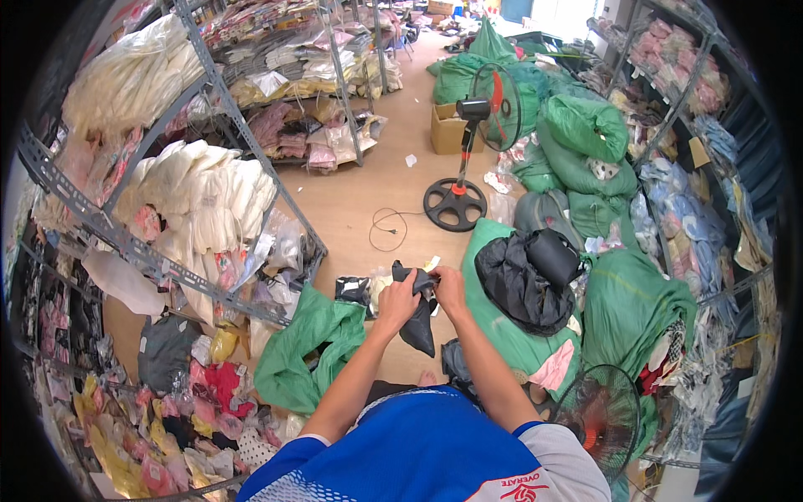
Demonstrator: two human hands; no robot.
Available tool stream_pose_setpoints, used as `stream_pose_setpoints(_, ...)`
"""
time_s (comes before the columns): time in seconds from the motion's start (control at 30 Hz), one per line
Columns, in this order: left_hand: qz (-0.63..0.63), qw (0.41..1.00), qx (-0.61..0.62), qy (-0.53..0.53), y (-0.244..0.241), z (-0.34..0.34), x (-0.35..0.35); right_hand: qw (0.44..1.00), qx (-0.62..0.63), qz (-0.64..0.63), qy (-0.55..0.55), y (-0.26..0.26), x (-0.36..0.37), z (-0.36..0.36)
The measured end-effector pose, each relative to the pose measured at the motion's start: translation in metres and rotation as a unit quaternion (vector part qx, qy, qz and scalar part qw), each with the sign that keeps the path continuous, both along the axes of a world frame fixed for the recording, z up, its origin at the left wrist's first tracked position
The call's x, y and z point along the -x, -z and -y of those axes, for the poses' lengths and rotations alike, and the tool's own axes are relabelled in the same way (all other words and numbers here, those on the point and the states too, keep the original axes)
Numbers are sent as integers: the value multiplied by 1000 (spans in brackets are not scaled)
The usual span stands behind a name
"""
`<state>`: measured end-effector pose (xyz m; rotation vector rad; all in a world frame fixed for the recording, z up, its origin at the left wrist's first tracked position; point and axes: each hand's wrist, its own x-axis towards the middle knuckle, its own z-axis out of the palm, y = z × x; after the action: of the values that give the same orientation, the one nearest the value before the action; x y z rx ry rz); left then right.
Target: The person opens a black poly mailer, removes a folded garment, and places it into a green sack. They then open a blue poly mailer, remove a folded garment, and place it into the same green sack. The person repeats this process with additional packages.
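Out in front of my body, my left hand (399,302) grips a bunched piece of dark cloth or plastic (416,336), whose pointed end hangs below. My right hand (449,290) pinches the same dark piece at its right side, close to a small white tag or paper slip (432,263). Its exact kind cannot be told. On the floor just beyond my left hand lie a black plastic-wrapped packet (352,290) and a pale bagged item (378,290). A crumpled green sack (310,351) rests left of my forearm.
A black standing fan (455,204) stands ahead, its cord (376,232) on the floor. Stuffed green sacks (633,307) and a black bag (524,282) crowd the right. Another fan (596,420) is near my right elbow. Metal racks (251,144) hold bagged garments. A cardboard box (446,135) sits farther off.
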<state>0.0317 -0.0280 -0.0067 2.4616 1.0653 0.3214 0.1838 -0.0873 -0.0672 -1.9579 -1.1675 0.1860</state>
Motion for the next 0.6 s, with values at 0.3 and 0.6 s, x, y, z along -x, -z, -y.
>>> stream_pose_setpoints(0.3,17,1000,-6,9,5,9,3,998,13,-59,3,15,-9,7)
stream_pose_setpoints(0.6,150,988,-38,-26,-13,-5,26,940,-8,-286,-185,-38,-11,20)
